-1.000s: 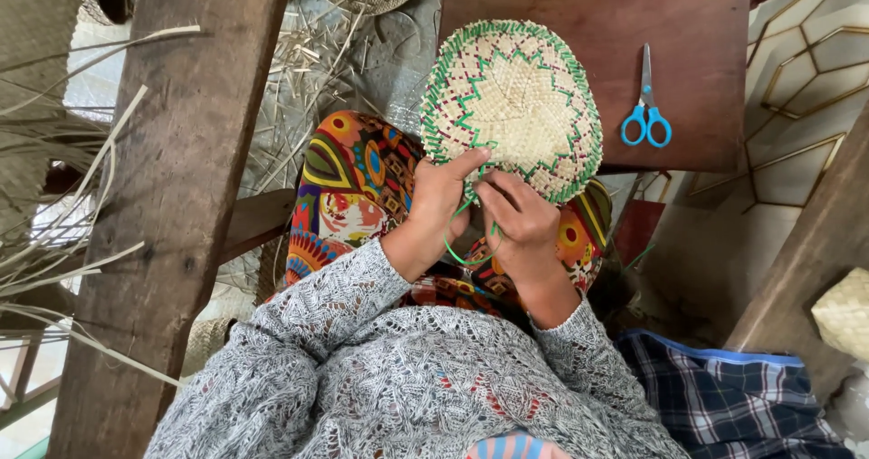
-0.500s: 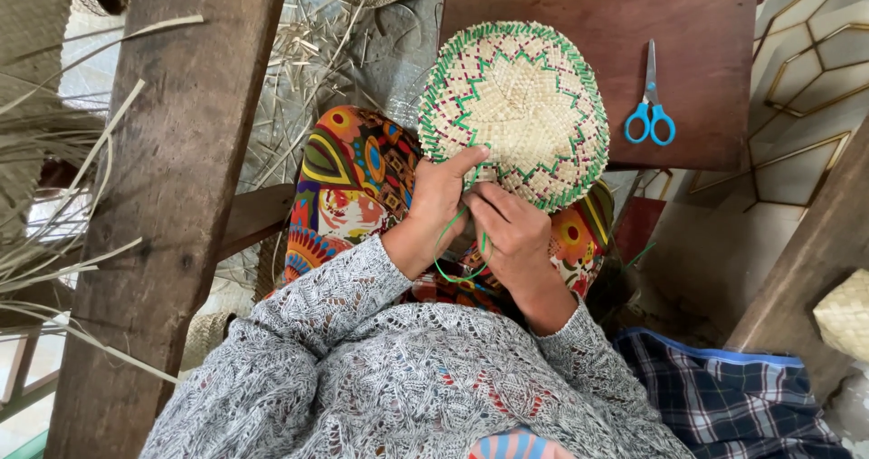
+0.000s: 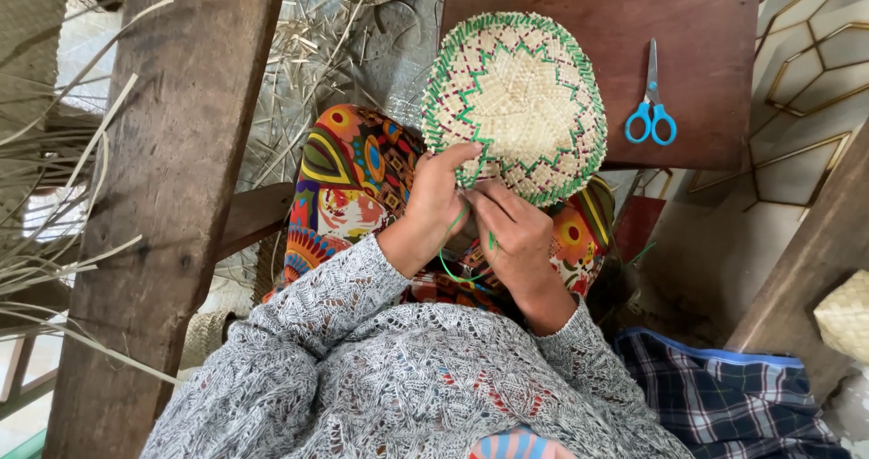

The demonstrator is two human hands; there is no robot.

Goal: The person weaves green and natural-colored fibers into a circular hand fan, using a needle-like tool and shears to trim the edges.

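Head view: both hands' grip (image 3: pixel 480 210) at woven mat (image 3: pixel 516 97) near edge.

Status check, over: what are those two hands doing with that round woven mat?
Left hand and right hand both gripping near rim of round woven mat. Green strand looping beneath them. Blue scissors lying apart on wooden board. Nothing obstructing.

1. The right hand (image 3: pixel 516 237) covers the woven mat's (image 3: pixel 516 97) near rim.
2. Fingertips of the left hand (image 3: pixel 439 196) hide behind that rim.
3. The green strand's (image 3: pixel 450 264) ends vanish between both hands.
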